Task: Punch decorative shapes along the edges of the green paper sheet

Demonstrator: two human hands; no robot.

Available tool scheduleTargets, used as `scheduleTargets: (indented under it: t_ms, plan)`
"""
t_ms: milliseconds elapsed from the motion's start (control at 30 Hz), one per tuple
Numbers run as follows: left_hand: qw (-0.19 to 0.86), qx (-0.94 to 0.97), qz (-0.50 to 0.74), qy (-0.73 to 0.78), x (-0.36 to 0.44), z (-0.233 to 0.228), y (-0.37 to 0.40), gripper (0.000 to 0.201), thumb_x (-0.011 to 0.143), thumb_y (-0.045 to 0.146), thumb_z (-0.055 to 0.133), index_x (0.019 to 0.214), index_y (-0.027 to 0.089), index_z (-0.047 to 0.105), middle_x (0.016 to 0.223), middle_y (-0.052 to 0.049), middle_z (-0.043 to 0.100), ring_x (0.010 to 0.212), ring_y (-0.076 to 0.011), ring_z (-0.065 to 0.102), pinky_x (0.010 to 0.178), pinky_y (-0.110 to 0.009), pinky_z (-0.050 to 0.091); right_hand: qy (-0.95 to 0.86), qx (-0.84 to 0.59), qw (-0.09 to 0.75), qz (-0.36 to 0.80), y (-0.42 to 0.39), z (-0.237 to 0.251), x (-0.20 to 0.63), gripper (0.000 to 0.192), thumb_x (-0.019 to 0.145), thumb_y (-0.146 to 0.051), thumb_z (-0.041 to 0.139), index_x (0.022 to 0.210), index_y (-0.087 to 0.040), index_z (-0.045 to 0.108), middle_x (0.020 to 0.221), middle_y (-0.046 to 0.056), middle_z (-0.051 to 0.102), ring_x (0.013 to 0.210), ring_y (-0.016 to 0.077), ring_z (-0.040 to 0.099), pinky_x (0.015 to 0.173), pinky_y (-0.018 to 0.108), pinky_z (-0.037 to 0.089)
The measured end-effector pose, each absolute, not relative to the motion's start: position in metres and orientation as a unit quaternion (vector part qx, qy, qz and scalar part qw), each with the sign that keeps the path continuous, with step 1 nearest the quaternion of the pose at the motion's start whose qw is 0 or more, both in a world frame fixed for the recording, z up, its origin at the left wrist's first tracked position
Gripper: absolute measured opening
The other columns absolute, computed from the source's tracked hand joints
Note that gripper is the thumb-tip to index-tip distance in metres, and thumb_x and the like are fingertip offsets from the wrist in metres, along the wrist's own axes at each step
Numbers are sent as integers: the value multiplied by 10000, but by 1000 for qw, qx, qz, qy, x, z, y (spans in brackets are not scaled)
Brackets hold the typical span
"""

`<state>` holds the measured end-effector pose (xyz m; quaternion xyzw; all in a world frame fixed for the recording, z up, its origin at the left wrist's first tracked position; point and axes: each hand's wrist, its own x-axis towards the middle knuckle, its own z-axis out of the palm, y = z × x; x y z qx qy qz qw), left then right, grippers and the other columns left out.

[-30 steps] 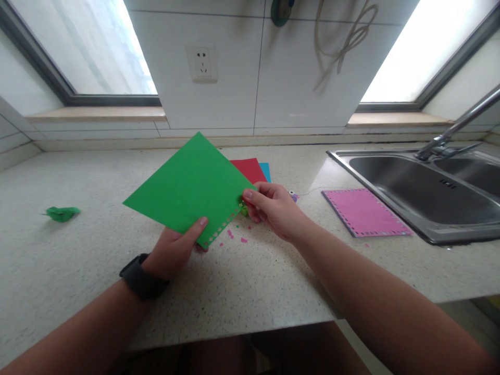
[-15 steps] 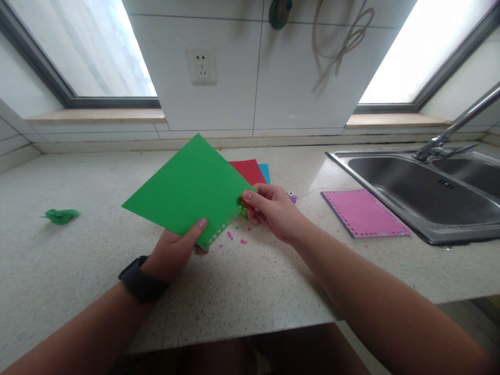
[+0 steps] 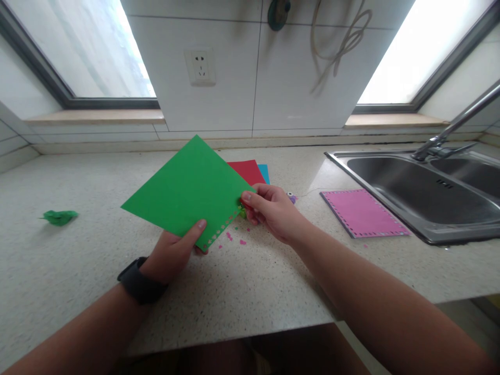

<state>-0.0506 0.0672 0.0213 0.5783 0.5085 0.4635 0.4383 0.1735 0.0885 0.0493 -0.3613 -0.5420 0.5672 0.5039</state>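
Observation:
A green sheet of paper (image 3: 187,190) is held tilted above the counter, with a row of small punched shapes along its lower right edge. My left hand (image 3: 177,250), with a black watch on the wrist, pinches the sheet near its bottom corner, thumb on top. At the right corner my right hand (image 3: 269,208) is closed around a small paper punch (image 3: 242,212), set at the sheet's edge. Only red and yellow-green bits of the punch show; fingers and paper hide the rest. Pink punched scraps (image 3: 229,237) lie on the counter below.
Red paper (image 3: 246,169) and blue paper (image 3: 264,172) lie behind the green sheet. A small purple thing with an eye (image 3: 291,197) is partly hidden by my right hand. Pink punched paper (image 3: 363,212) lies beside the steel sink (image 3: 390,174). A crumpled green piece (image 3: 60,217) is far left.
The view has shifted very slightly. Both hands, the green sheet and the punch hold nearly the same position.

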Motion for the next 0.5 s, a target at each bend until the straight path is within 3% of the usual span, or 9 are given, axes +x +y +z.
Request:
scheduleTargets:
  t_ms: [500]
  plan:
    - [422, 586, 457, 520, -51, 21, 67, 312, 800, 488, 665, 706, 195, 610, 534, -6, 643, 435, -162, 591, 425, -270, 500, -571, -337, 517, 541, 87, 50, 176, 378, 838, -493, 780, 778, -184, 570, 597, -58, 532, 499, 87, 485, 468, 242, 362]
